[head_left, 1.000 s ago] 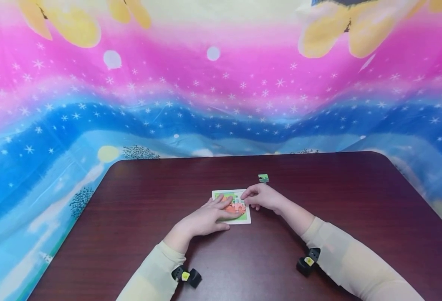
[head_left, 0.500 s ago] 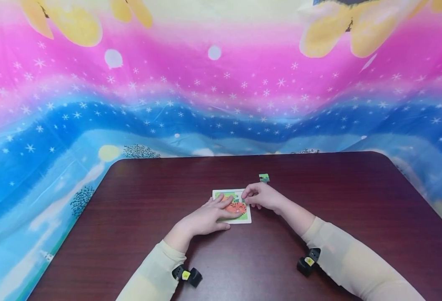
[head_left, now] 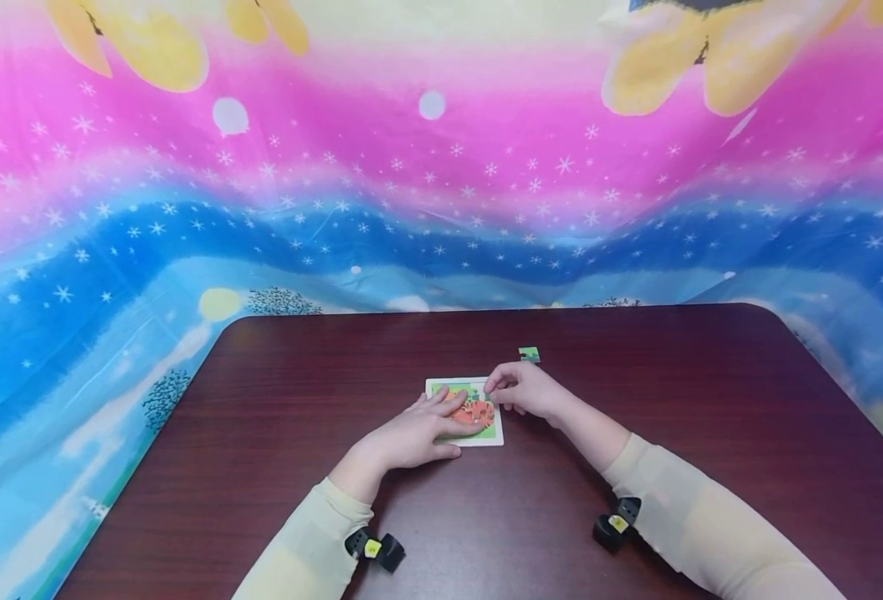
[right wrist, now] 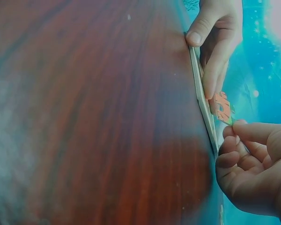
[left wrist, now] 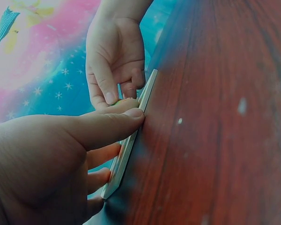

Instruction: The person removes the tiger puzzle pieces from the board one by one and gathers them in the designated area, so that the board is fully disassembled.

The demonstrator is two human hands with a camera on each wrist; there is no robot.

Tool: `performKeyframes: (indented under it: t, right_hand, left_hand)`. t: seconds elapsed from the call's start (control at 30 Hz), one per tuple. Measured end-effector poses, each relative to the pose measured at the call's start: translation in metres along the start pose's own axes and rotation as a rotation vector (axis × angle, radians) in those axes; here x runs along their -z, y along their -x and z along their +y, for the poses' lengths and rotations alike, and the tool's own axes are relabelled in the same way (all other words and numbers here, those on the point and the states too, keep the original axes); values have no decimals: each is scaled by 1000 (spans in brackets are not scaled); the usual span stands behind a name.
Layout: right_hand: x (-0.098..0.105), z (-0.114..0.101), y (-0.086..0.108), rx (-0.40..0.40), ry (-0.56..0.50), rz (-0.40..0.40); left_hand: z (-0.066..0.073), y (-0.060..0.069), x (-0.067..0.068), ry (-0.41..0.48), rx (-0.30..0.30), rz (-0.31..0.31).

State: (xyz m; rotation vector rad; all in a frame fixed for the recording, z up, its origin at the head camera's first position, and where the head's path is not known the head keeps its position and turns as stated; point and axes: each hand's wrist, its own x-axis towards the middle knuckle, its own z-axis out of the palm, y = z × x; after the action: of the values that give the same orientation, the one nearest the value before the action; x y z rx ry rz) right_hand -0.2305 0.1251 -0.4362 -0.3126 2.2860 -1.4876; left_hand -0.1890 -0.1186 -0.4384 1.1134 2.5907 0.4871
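My left hand (head_left: 411,435) lies over a small picture puzzle in a white-rimmed board (head_left: 498,440), its fingers spread across the orange and green picture. Its thumb rests at the board's near edge in the left wrist view. At the board's right side, my right hand (head_left: 527,390) pinches an orange and green puzzle piece (right wrist: 222,107) between thumb and index finger. In the right wrist view that piece is tilted up from the board. A pale patch shows at the board's upper right. My left fingers hide part of the picture.
A loose green puzzle piece (head_left: 529,353) lies on the dark red-brown table (head_left: 321,358) beyond my right hand. A colourful patterned cloth (head_left: 381,183) hangs behind the table's far edge. Black wrist cameras are strapped over both sleeves.
The pinched puzzle piece has shifted and tilted slightly over the board, with its dark stripes showing more clearly. Both hands stay almost in place.
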Motion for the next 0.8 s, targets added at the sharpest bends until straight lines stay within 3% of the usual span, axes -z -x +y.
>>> performKeyframes:
  t: [0.47,0.8]
  right_hand:
    - [5,-8,3,19,-35,39]
    - [13,-22,8,97,-61,37]
  left_hand:
    - [0,0,-1,-3,-2,-8]
    - [1,1,1,6,7,-19]
